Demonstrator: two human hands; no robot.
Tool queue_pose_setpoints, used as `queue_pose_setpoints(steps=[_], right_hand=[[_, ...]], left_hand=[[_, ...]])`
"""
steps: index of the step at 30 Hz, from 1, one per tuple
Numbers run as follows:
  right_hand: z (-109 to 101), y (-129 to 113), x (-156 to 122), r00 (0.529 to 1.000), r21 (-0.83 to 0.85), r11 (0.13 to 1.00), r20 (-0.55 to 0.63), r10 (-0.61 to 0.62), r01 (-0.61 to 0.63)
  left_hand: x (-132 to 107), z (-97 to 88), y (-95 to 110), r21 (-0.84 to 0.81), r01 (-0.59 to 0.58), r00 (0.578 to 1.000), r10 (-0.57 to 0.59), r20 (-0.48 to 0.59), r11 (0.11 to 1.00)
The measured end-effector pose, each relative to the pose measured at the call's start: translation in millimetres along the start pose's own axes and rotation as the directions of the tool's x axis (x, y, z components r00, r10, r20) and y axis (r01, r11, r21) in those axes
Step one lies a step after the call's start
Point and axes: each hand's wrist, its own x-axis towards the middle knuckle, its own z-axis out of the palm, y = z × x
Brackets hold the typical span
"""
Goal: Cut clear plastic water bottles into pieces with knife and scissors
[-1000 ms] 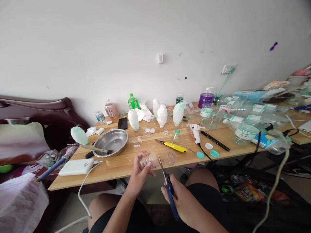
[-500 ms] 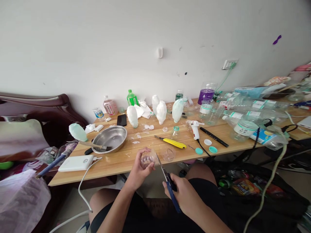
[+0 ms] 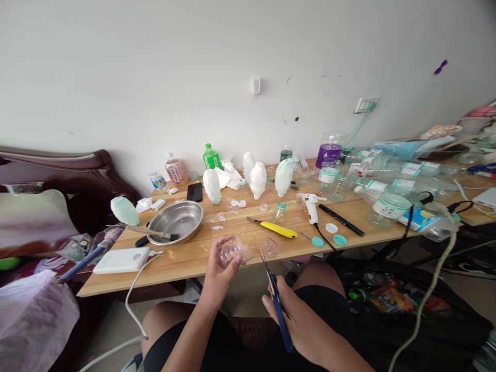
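Note:
My left hand (image 3: 219,275) grips a clear cut piece of plastic bottle (image 3: 232,250) just above the front edge of the wooden table (image 3: 194,258). My right hand (image 3: 298,320) holds blue-handled scissors (image 3: 276,299) with the blades pointing up and away, a short gap to the right of the bottle piece. Another clear cut bottle piece (image 3: 270,246) lies on the table just beyond the scissor tips. My bare knees and black shorts are below.
On the table lie a yellow utility knife (image 3: 276,228), a steel bowl (image 3: 176,222) with a brush, a white power bank (image 3: 122,260) with cable, a glue gun (image 3: 311,206), teal caps, white wrapped bottles (image 3: 258,180) and many clear bottles at the right.
The scissors have drawn away to the right from the bottle piece, and my left hand has turned the piece and lifted it slightly.

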Motion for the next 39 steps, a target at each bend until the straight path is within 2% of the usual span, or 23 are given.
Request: queue_pose_setpoints(steps=[5, 7, 9, 11, 13, 15, 18, 20, 23, 26, 28, 31, 35, 37, 39], right_hand=[[0, -7, 1, 0.998, -0.110, 0.994, -0.060, -0.004, -0.003], [0, -7, 4, 0.992, -0.083, 0.996, -0.122, -0.017, 0.006], [-2, -5, 5, 0.983, -0.047, 0.999, -0.182, -0.011, 0.003], [-6, -4, 6, 0.977, -0.056, 0.998, -0.213, 0.010, -0.023], [-15, -5, 7, 0.969, -0.111, 0.993, -0.245, 0.015, -0.044], [-27, -7, 8, 0.950, -0.179, 0.983, -0.312, -0.019, -0.039], [-55, -8, 10, 0.895, -0.295, 0.955, -0.430, -0.116, -0.018], [-79, -4, 11, 0.868, -0.396, 0.918, -0.468, -0.164, -0.040], [-113, 2, 10, 0.878, -0.597, 0.785, -0.451, -0.159, -0.164], [-138, 7, 6, 0.898, -0.729, 0.607, -0.436, -0.055, -0.316], [-147, 13, 2, 0.889, -0.717, 0.581, -0.456, 0.028, -0.386], [-152, 25, -7, 0.864, -0.643, 0.635, -0.497, 0.079, -0.428], [-141, 37, -16, 0.852, -0.618, 0.670, -0.523, 0.040, -0.411], [-129, 33, -16, 0.840, -0.642, 0.618, -0.540, 0.056, -0.454], [-118, 25, -11, 0.823, -0.670, 0.528, -0.558, 0.104, -0.521]], left_hand=[[1, 1.2, -1, 0.048, 0.043, 0.996, -0.046, 0.077, 0.998], [6, -5.1, -8, 0.113, 0.011, 0.995, -0.022, 0.102, 0.994], [15, -16.8, -15, 0.259, -0.054, 0.995, 0.031, 0.091, 0.964], [24, -31.8, -18, 0.469, -0.110, 0.993, 0.074, 0.094, 0.876], [32, -46.3, -15, 0.650, -0.155, 0.987, 0.093, 0.129, 0.744], [37, -56.8, -10, 0.752, -0.196, 0.981, 0.127, 0.150, 0.630], [42, -64.2, -6, 0.813, -0.242, 0.968, 0.190, 0.163, 0.530], [45, -66.3, -9, 0.816, -0.274, 0.960, 0.196, 0.200, 0.510], [49, -69.0, -19, 0.795, -0.295, 0.956, 0.173, 0.239, 0.531], [54, -72.0, -27, 0.796, -0.284, 0.959, 0.169, 0.229, 0.534], [56, -73.4, -30, 0.799, -0.291, 0.956, 0.187, 0.225, 0.526], [57, -73.6, -31, 0.807, -0.315, 0.947, 0.222, 0.232, 0.500], [55, -71.5, -28, 0.817, -0.349, 0.929, 0.287, 0.235, 0.460], [52, -70.3, -26, 0.827, -0.364, 0.918, 0.314, 0.241, 0.428], [48, -69.9, -25, 0.842, -0.378, 0.909, 0.327, 0.259, 0.384]])
